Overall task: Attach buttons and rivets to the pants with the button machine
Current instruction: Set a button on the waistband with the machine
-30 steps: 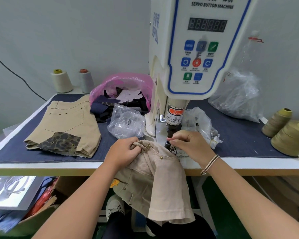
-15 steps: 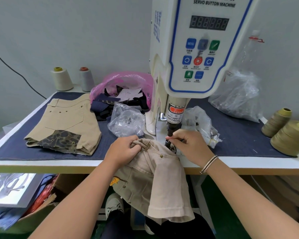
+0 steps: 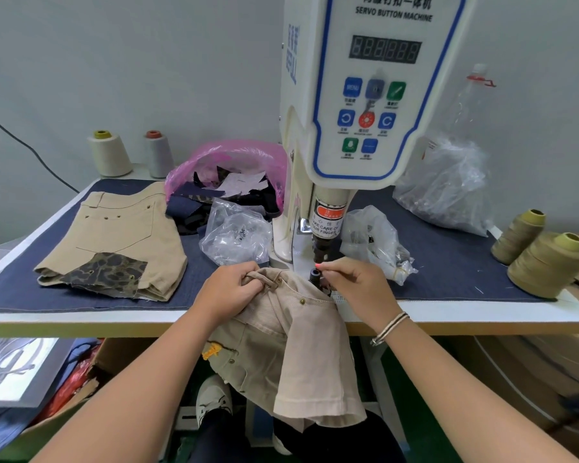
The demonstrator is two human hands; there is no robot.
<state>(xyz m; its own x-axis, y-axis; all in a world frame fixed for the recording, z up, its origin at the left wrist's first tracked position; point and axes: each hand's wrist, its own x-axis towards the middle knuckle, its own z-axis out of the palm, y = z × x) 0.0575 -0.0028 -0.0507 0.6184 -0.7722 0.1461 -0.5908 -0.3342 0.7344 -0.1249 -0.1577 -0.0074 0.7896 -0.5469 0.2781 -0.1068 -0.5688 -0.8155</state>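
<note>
left hand (image 3: 229, 292): I'm gripping pants (image 3: 281, 332) waistband
right hand (image 3: 358, 285): I'm pinching pants beside the button machine (image 3: 365, 95) post

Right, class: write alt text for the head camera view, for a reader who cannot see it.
A person's left hand grips the waistband of beige pants while the right hand holds a fold by the lower die under a white button machine. Folded pants, bags of parts and thread cones sit on the blue-covered table.
</note>
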